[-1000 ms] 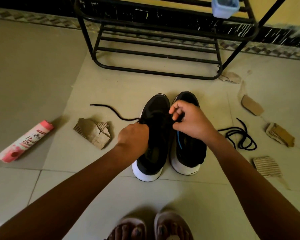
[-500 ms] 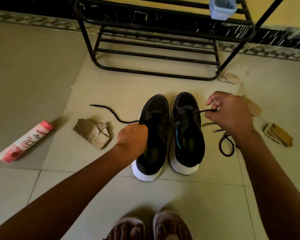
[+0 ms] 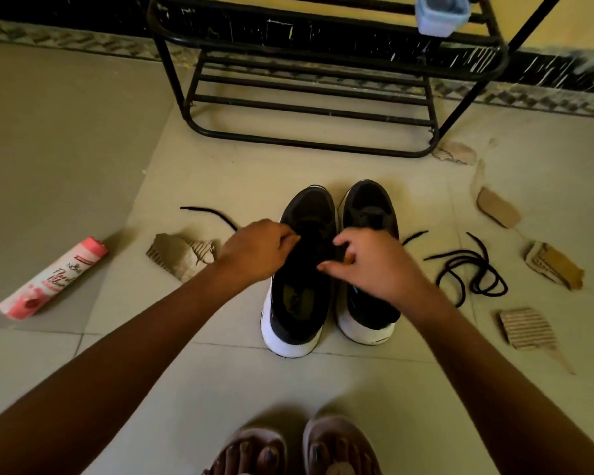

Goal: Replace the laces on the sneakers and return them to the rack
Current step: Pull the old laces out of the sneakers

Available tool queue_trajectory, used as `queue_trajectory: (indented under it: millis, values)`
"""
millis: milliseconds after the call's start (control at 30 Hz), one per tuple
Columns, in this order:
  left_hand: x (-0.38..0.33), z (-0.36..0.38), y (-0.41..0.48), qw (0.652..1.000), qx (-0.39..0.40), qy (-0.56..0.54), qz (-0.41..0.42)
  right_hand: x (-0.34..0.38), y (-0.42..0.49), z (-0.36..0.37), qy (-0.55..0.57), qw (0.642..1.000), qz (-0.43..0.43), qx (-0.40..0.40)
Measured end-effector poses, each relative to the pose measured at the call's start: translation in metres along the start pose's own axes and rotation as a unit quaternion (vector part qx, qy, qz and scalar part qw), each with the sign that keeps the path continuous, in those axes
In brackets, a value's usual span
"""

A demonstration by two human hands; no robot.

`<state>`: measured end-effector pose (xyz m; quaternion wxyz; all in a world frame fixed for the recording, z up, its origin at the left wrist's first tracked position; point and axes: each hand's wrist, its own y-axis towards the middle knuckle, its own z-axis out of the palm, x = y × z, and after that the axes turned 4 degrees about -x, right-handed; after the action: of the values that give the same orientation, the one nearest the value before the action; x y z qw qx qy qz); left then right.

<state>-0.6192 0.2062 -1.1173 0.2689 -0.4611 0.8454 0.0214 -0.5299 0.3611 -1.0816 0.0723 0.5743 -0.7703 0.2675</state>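
Two black sneakers with white soles stand side by side on the tiled floor, the left sneaker [image 3: 297,296] and the right sneaker [image 3: 369,207]. My left hand [image 3: 258,252] sits at the left sneaker's lacing area with its fingers curled in a pinch; a black lace [image 3: 208,214] trails left from behind it. My right hand [image 3: 374,265] hovers over the gap between the sneakers, fingers curled, and a short lace end [image 3: 415,235] sticks out behind it. What the fingertips hold is hidden. A loose black lace [image 3: 470,272] lies coiled to the right. The black metal rack [image 3: 306,108] stands beyond.
A pink spray can [image 3: 54,279] lies at the left. Torn cardboard pieces [image 3: 182,255] are scattered left and right of the sneakers. A pale blue container [image 3: 441,13] sits on the rack's upper shelf. My sandalled feet [image 3: 295,447] are at the bottom edge.
My right hand swung out to the right, pulling the lace taut across the sneakers, then came back over them. My left hand shifted up onto the left sneaker's lacing.
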Motion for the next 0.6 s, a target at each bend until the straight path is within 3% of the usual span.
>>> queue_trajectory:
  millis: [133, 300, 500, 600]
  values:
    - [-0.006, 0.007, 0.011, 0.999, -0.029, -0.040, -0.003, 0.011, 0.001, 0.034, -0.131, 0.991, -0.030, -0.018]
    - [-0.008, 0.015, 0.020, 0.998, -0.004, -0.053, -0.029, 0.008, 0.002, 0.049, -0.127, 0.990, -0.035, -0.041]
    - [-0.011, 0.020, 0.019, 0.997, -0.033, -0.058, -0.026, 0.008, 0.003, 0.056, -0.135, 0.988, -0.045, -0.059]
    - [-0.008, 0.014, 0.019, 0.990, -0.031, -0.135, -0.016, 0.010, 0.004, 0.059, -0.153, 0.986, -0.044, -0.055]
